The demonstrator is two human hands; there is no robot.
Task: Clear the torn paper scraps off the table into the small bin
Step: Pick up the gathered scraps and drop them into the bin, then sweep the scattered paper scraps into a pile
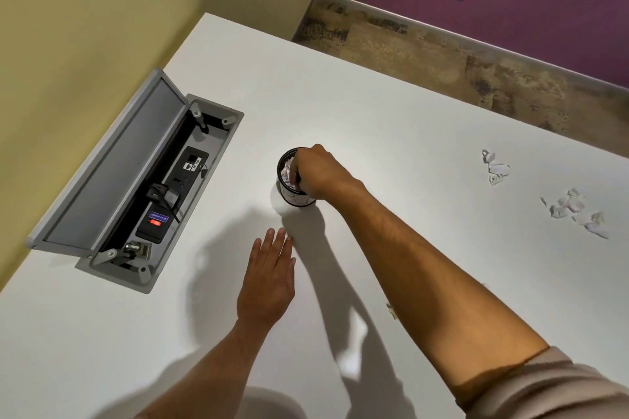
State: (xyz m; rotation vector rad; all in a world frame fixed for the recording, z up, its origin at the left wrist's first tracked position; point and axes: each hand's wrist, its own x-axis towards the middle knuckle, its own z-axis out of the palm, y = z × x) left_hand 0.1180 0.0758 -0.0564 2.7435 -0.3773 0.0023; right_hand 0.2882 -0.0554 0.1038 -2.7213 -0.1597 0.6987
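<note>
The small bin (295, 180), a dark round cup, stands upright near the middle of the white tabletop (391, 119), and it already holds a heap of white paper that shows at its rim. The right hand (315, 171) is over the bin's mouth with its fingers curled down into the opening; whether they still pinch a scrap or have let it go cannot be told, since the knuckles hide the fingertips. The left hand (269, 277) is near the bin on the person's side, fingers straight and close together, palm down, holding nothing; it looks to hover just above the surface, though it may be touching.

Part of the job is done, judging by the paper inside the bin. Plenty is left. Well apart from the bin, toward the right edge of the tabletop, lie two groups of torn scraps: a smaller cluster (495, 168) farther away and a larger scattered cluster (575, 211) nearer the person. One more small scrap (391, 309) seems to peek out just beside the right forearm.

At the left, an open cable box (153, 194) is sunk into the tabletop, its grey lid (112, 167) raised, with plugs and a lit red switch inside.
</note>
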